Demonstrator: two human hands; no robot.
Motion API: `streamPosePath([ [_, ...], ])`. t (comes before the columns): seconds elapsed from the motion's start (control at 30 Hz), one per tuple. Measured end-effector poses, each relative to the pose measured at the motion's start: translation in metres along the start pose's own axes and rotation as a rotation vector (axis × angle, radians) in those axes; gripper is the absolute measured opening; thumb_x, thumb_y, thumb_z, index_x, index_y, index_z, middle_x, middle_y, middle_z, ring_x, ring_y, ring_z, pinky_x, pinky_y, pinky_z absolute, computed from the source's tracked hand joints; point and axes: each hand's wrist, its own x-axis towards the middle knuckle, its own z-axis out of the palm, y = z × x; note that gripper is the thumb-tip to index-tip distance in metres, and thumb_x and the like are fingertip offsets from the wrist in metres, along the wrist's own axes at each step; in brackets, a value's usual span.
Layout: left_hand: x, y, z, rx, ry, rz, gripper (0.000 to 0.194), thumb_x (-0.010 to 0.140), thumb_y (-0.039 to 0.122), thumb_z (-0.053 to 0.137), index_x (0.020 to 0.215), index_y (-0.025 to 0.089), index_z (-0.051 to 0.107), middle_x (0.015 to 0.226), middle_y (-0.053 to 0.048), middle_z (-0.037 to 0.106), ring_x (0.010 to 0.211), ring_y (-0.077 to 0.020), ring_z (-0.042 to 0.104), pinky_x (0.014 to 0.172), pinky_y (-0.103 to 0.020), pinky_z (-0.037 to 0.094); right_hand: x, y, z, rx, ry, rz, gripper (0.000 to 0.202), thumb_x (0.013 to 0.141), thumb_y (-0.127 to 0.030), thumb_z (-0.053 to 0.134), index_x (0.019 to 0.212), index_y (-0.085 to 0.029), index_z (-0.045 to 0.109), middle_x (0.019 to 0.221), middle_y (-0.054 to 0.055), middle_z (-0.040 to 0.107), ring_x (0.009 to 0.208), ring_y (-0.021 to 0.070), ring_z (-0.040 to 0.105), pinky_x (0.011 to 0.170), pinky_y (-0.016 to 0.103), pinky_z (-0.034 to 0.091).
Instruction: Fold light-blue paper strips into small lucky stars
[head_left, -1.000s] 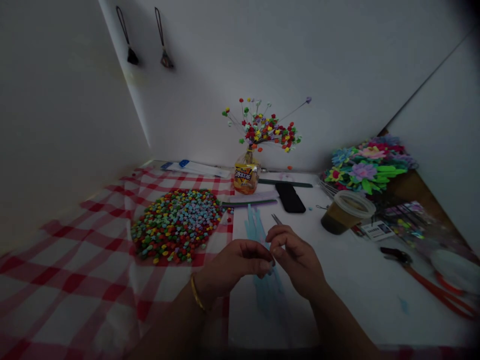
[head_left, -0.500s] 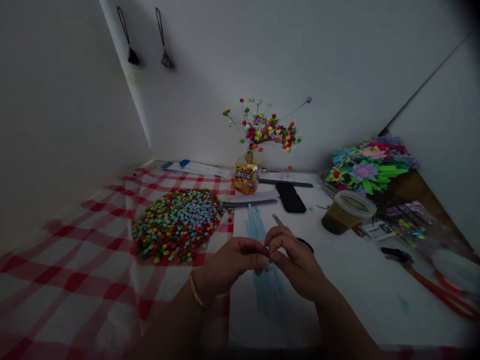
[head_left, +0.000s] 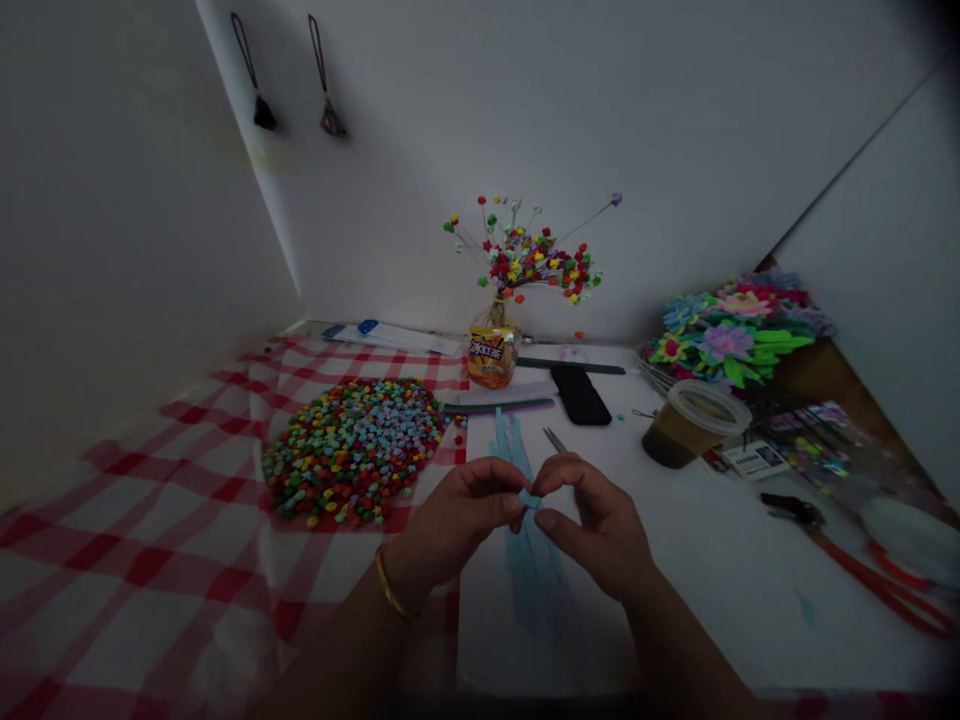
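A small light-blue folded paper piece (head_left: pixel 529 498) is pinched between the thumb and fingers of my left hand (head_left: pixel 480 510). My right hand (head_left: pixel 600 515) touches the piece's right side with its index finger, the thumb a little apart below. Beneath both hands, long light-blue paper strips (head_left: pixel 517 560) lie on the white tabletop (head_left: pixel 720 600). The blades of a pair of scissors (head_left: pixel 553 440) show just beyond my right hand, which hides the handles. Left of my hands is a large pile of small multicoloured paper stars (head_left: pixel 360 445).
A bottle (head_left: pixel 493 350) holds stemmed stars at the back. A black phone (head_left: pixel 581 395), lidded tub (head_left: pixel 694 420), pliers (head_left: pixel 795 510) and fuzzy flowers (head_left: pixel 735 330) stand or lie to the right. Dark and purple strips (head_left: pixel 499 405) lie behind the hands.
My right thumb has moved down, away from the index finger, and the blue piece now shows between my hands. My left hand keeps its pinch.
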Motion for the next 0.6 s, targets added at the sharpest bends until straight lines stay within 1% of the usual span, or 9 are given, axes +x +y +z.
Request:
streamPosePath([
  [0.1, -0.0001, -0.0004, 0.0002, 0.006, 0.003, -0.002, 0.024, 0.063, 0.026, 0.080, 0.080, 0.014, 0.068, 0.065, 0.000, 0.061, 0.058, -0.0107, 0.054, 0.060, -0.025, 0.040, 0.0009, -0.0005, 0.0021, 0.000, 0.030, -0.018, 0.005, 0.079, -0.023, 0.063, 0.083, -0.023, 0.060, 0.082, 0.003, 0.058, 0.080, 0.0186, 0.058, 0.073, 0.037, 0.049],
  [0.23, 0.0010, -0.0009, -0.0001, 0.005, -0.004, 0.011, 0.022, 0.064, 0.025, 0.079, 0.080, 0.014, 0.068, 0.066, 0.000, 0.061, 0.059, -0.0106, 0.055, 0.060, -0.025, 0.040, 0.0013, -0.0015, 0.0049, 0.014, 0.052, -0.033, 0.006, 0.078, -0.020, 0.064, 0.082, -0.023, 0.062, 0.080, 0.002, 0.059, 0.078, 0.0184, 0.059, 0.071, 0.037, 0.049],
  [0.43, 0.0021, -0.0026, -0.0008, 0.023, -0.009, 0.030, 0.020, 0.068, 0.024, 0.076, 0.083, 0.015, 0.067, 0.065, 0.000, 0.061, 0.060, -0.0105, 0.055, 0.061, -0.025, 0.039, 0.0011, -0.0011, 0.0083, 0.013, 0.124, -0.005, 0.006, 0.076, -0.019, 0.065, 0.078, -0.023, 0.061, 0.076, 0.001, 0.059, 0.073, 0.0172, 0.059, 0.068, 0.035, 0.049],
  [0.6, 0.0021, -0.0028, 0.0001, 0.022, 0.011, 0.048, 0.021, 0.066, 0.025, 0.077, 0.081, 0.015, 0.067, 0.065, 0.000, 0.060, 0.059, -0.0112, 0.055, 0.060, -0.026, 0.039, 0.0006, 0.0010, 0.0078, -0.019, 0.113, 0.016, 0.006, 0.075, -0.021, 0.066, 0.076, -0.022, 0.061, 0.076, 0.001, 0.059, 0.073, 0.0167, 0.060, 0.068, 0.033, 0.049],
])
